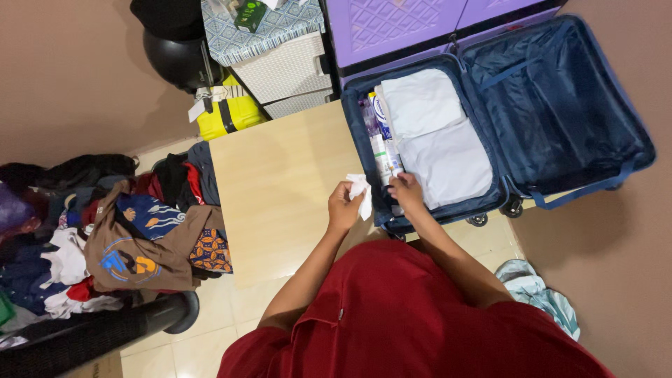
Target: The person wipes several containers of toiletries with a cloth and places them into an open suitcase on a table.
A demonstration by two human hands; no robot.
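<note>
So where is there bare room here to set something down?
The light wooden tabletop is bare from the clothes pile across to the left hand. The suitcase's open lid half is empty too. The packed half is crowded: folded white cloths, with bottles along its left edge by the right hand.

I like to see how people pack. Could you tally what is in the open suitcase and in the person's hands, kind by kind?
Folded white garments in the suitcase: 2
Bottles or tubes along its left edge: about 3, hard to separate
Small white cloth or paper held in the left hand: 1
The right hand rests at the tubes.
Total: about 6
</note>
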